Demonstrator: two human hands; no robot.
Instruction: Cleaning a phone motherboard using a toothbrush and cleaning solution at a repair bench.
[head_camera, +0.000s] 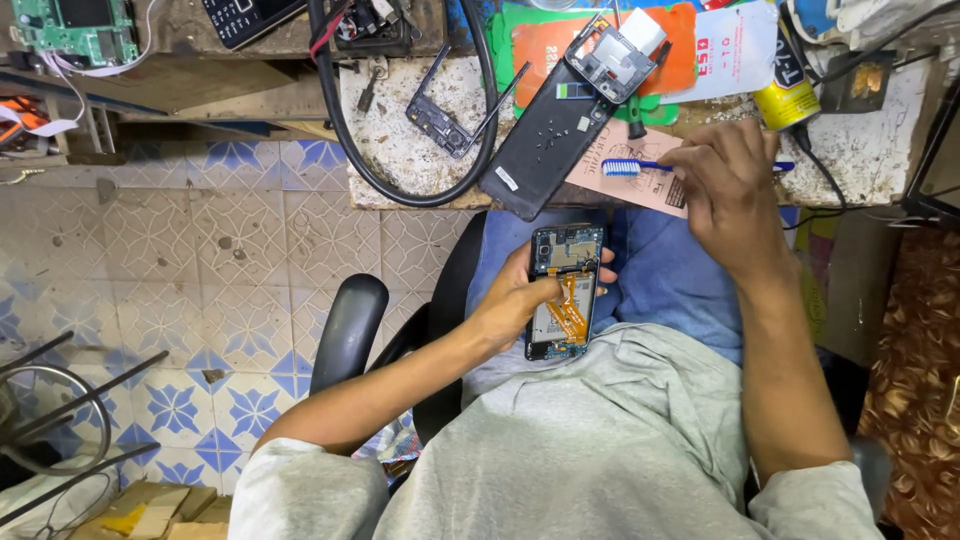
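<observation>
I hold the opened smartphone (566, 292) in my left hand (520, 300) over my lap, below the desk (400, 150) edge, its back cover off and the circuit board and orange flex cable facing up; my fingers (545, 291) wrap its left side and my thumb lies across the board near that cable. My right hand (728, 190) is up at the desk, above and to the right of the phone, its fingers clenched around the handle of a blue toothbrush (628, 167) whose white bristles point left, over a pink paper (640, 188). To brush the board well, I judge I should keep the phone flat and steady, move my thumb clear of the cable, and use light strokes along the cable instead of across it, so the bristles do not catch its connectors. The removed black back cover (550, 140) lies on the desk directly above the phone.
</observation>
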